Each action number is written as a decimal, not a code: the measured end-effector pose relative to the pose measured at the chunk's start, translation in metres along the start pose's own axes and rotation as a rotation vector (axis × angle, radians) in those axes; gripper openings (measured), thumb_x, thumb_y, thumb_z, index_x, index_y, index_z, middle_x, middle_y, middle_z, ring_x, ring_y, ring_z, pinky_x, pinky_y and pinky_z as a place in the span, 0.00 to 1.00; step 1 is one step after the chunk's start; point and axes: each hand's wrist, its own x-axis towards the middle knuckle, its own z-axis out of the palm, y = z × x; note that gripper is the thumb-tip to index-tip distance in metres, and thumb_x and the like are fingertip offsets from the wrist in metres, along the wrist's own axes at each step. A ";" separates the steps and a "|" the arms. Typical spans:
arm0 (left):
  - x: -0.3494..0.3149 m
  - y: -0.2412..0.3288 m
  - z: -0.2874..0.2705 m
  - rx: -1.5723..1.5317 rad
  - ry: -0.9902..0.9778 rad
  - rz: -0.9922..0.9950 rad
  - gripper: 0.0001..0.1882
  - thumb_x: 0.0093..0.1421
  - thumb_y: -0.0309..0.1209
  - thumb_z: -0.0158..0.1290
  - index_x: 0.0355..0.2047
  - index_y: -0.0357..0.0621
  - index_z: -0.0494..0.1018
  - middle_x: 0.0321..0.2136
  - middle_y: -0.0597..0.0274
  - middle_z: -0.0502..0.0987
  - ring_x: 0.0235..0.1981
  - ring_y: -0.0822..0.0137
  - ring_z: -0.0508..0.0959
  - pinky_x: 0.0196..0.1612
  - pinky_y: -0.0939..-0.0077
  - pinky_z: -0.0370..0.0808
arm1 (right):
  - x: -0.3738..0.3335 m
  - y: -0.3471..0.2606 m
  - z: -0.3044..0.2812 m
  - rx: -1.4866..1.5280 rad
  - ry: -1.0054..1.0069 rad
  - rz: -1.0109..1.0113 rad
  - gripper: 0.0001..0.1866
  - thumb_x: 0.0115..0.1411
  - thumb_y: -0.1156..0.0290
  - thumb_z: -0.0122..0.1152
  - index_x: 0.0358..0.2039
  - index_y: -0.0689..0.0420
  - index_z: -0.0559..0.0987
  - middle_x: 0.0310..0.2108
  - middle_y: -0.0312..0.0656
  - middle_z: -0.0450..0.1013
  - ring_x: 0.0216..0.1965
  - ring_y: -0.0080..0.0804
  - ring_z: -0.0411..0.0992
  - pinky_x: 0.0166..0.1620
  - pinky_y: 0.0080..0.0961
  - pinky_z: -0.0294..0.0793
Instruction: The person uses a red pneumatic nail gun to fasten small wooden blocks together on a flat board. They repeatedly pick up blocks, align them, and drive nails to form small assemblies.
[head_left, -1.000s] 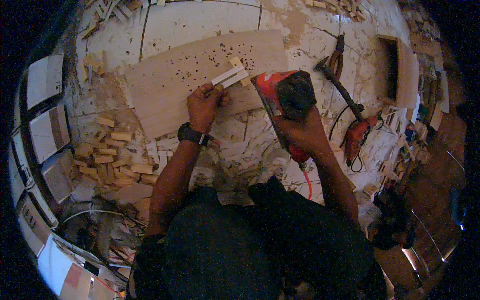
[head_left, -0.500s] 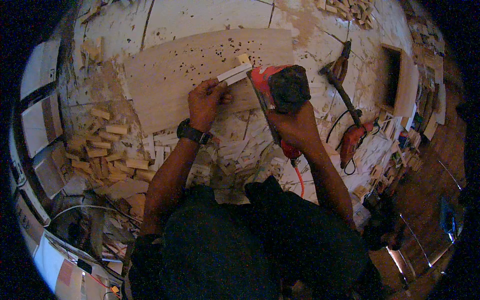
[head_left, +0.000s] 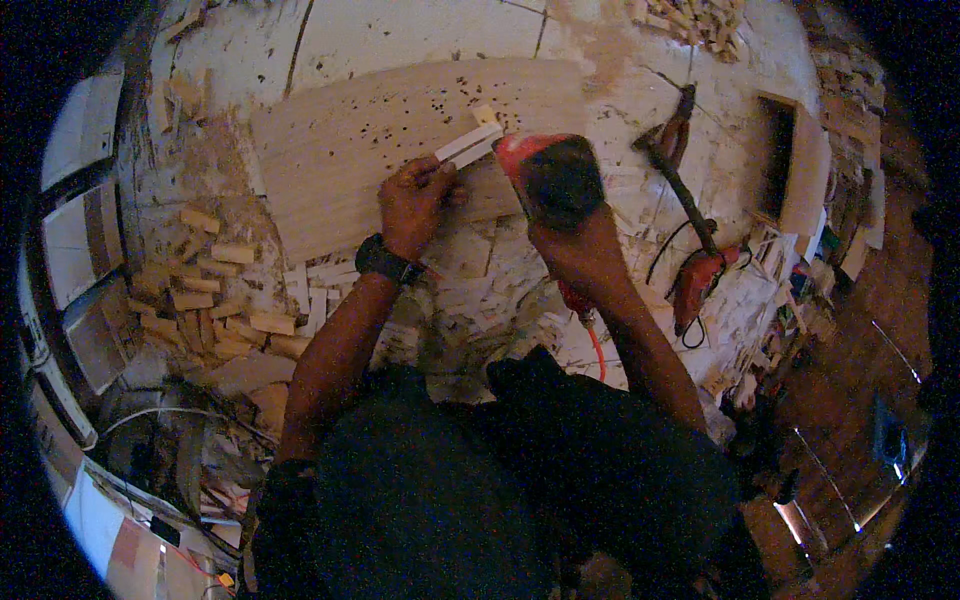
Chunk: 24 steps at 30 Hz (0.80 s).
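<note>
My left hand [head_left: 415,205], with a dark watch on its wrist, pinches the near end of two pale thin wooden strips [head_left: 468,146]. They lie side by side over a flat wooden board [head_left: 330,150]. A small wood block [head_left: 485,116] touches their far end. In my right hand [head_left: 585,250] is a red and black nail gun [head_left: 560,178], my fingers wrapped round its handle. Its nose is close to the strips' far right end; whether it touches them I cannot tell. An orange-red hose [head_left: 598,350] runs from the handle's base toward me.
Dark specks dot the board's far part. Several wood offcuts [head_left: 195,285] are heaped at the left, and more blocks [head_left: 695,20] at the far right. To the right lie a hammer [head_left: 680,190], a red power tool [head_left: 700,285] with a cord, and an open wooden box [head_left: 790,165].
The nail gun has tilted and shifted slightly left, so its long side rail shows less now. My left hand keeps its hold on the strips, almost unmoved.
</note>
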 end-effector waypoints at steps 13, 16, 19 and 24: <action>0.011 0.019 -0.008 0.121 -0.119 -0.001 0.10 0.56 0.29 0.52 0.32 0.32 0.74 0.21 0.59 0.77 0.22 0.73 0.76 0.28 0.78 0.75 | -0.027 0.049 -0.042 0.258 0.448 0.005 0.13 0.44 0.75 0.61 0.33 0.61 0.72 0.21 0.36 0.70 0.21 0.25 0.71 0.24 0.24 0.72; 0.041 0.061 -0.012 0.390 -0.179 0.205 0.11 0.56 0.29 0.52 0.32 0.31 0.73 0.22 0.59 0.76 0.23 0.71 0.76 0.28 0.78 0.75 | -0.032 0.064 -0.043 0.273 0.448 0.122 0.14 0.44 0.75 0.62 0.34 0.61 0.72 0.23 0.37 0.70 0.20 0.26 0.70 0.24 0.24 0.72; 0.080 0.124 -0.019 0.221 -0.169 0.685 0.12 0.56 0.30 0.53 0.33 0.31 0.73 0.25 0.57 0.77 0.26 0.68 0.78 0.31 0.77 0.76 | -0.040 0.064 -0.040 0.506 0.381 0.265 0.16 0.44 0.75 0.63 0.35 0.61 0.71 0.26 0.38 0.71 0.21 0.26 0.70 0.25 0.24 0.72; 0.083 0.160 -0.072 -0.393 -0.046 0.487 0.15 0.53 0.27 0.53 0.41 0.33 0.70 0.34 0.51 0.76 0.35 0.63 0.79 0.37 0.73 0.78 | -0.048 0.066 -0.033 0.523 0.384 0.134 0.18 0.45 0.75 0.63 0.38 0.60 0.71 0.25 0.38 0.71 0.22 0.26 0.70 0.25 0.23 0.71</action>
